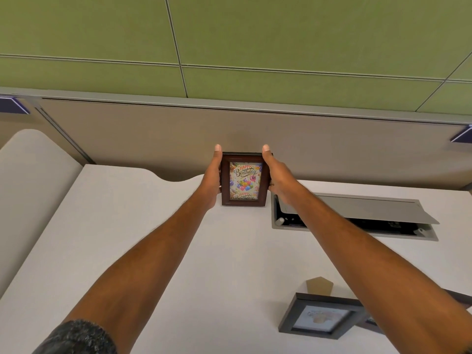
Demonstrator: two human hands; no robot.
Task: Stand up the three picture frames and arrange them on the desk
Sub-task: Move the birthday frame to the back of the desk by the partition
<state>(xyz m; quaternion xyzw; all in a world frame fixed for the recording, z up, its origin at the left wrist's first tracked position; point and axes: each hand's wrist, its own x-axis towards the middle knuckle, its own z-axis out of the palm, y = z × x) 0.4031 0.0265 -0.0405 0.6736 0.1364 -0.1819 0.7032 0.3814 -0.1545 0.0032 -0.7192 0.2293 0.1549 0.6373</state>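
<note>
A dark brown wooden picture frame is gripped upright on the white surface between left hand and right hand.

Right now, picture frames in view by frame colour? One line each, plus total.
Dark brown frame, upright, held between left hand and right hand: 1
Grey frame, near right on the desk: 1
Dark frame, mostly hidden behind the right forearm, colour unclear: 1
Total: 3
</note>
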